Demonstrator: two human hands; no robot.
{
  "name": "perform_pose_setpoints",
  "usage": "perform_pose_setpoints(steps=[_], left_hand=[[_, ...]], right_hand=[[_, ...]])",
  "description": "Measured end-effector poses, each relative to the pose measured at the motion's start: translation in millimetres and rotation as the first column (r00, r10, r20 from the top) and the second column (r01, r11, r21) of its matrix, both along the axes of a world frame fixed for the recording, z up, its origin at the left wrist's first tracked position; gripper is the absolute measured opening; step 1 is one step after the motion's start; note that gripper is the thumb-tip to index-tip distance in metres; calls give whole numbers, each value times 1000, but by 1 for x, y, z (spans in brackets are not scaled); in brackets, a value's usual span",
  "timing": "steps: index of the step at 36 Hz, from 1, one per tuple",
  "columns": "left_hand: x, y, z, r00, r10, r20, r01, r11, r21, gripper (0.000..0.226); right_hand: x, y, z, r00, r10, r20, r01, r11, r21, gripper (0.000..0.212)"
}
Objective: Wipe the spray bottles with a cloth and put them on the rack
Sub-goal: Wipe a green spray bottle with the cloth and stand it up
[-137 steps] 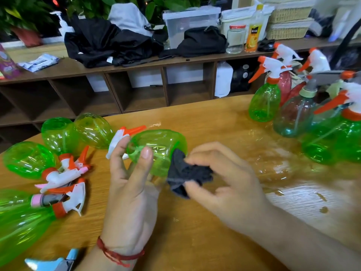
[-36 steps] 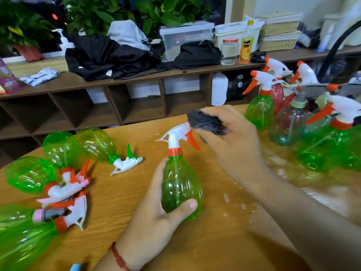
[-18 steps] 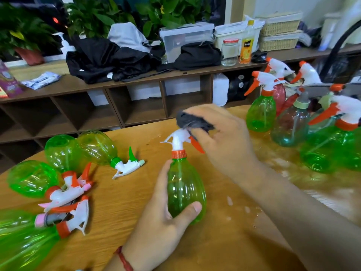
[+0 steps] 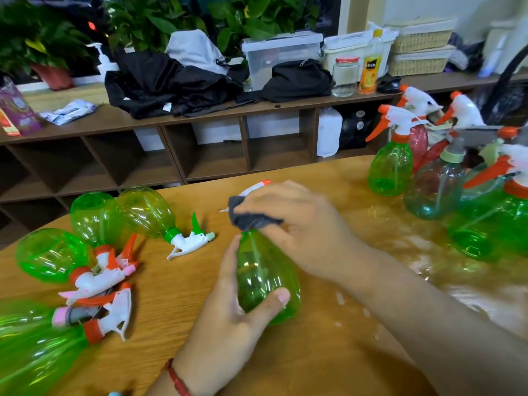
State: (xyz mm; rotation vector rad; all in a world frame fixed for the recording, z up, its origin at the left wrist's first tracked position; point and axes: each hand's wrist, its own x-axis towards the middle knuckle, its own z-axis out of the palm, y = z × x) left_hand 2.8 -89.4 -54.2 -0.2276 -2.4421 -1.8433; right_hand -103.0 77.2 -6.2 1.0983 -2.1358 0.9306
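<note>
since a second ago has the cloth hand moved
Yes, the right hand with the cloth has come down and left, nearer the lying green-trigger bottle, onto the neck of the upright bottle.

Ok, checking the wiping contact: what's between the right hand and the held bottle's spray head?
The dark cloth, pinched by the right hand over the sprayer of the green bottle; head view.

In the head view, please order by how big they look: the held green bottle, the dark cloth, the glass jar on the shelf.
Largest: green bottle.
Then dark cloth and glass jar, which look alike; the cloth is bunched under the right hand, and the jar is farther.
</note>
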Motion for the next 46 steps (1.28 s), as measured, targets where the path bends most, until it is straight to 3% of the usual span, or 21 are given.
perform_pose_setpoints(steps=[3,9,16,22,30,38,46], left_hand=[[1,-1,0,1000,-2,-16,1,1000,-30,101],[5,5,6,999,-26,-38,22,996,-88,105],[3,1,1,996,-14,-89,-1,986,-169,109],[6,6,5,994,-31,-101,14,985,-170,104],[1,1,1,993,-22,-120,2,987,-163,101],[7,1,3,998,-41,-55,34,992,-118,106],[7,5,0,999,22,-47,-26,996,-87,110]], right_hand=[[0,-1,2,1000,31,1,-31,999,19,32],[-9,18,7,986,-166,10,166,981,-100,37],[7,-5,4,997,74,-20,-72,992,100,44],[-11,24,15,996,-78,-48,84,985,149,38],[-5,11,10,989,123,81,-138,968,209,48],[-27,51,11,985,-109,131,66,952,297,44],[-23,47,18,992,-121,43,125,987,-103,46]])
